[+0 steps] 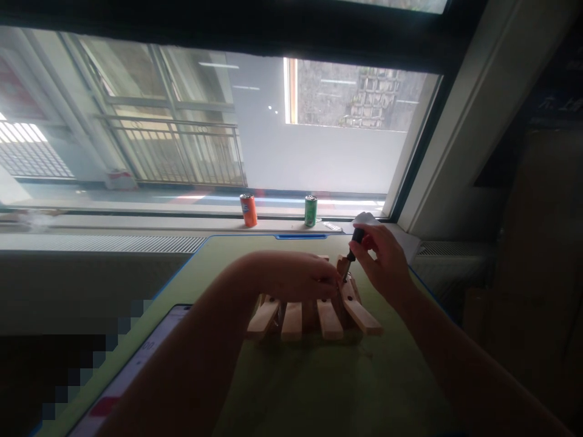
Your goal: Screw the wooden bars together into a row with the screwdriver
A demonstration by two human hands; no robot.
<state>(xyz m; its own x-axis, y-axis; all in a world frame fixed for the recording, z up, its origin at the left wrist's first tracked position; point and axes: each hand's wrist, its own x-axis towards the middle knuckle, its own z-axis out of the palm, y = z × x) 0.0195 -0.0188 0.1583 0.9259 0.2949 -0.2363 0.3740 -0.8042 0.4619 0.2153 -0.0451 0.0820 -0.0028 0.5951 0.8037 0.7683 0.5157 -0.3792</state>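
My right hand (385,258) grips a screwdriver (356,243) by its dark handle. The shaft points down and slightly left, its tip at the rightmost wooden slat (364,318). My left hand (291,276) lies over the middle of a small wooden assembly of several pale slats (291,325), its fingers bent together close to the screwdriver's tip. Whatever those fingers pinch is too small and dark to make out. Dark round spots show on some slats near their upper ends. My left hand and forearm hide part of the assembly.
The assembly stands on a pale green, blue-edged table (291,388). A phone or tablet (136,358) lies at the left, partly under my left forearm. An orange can (248,211) and a green can (310,211) stand on the windowsill (277,227) beyond, beside crumpled white wrapping (364,217).
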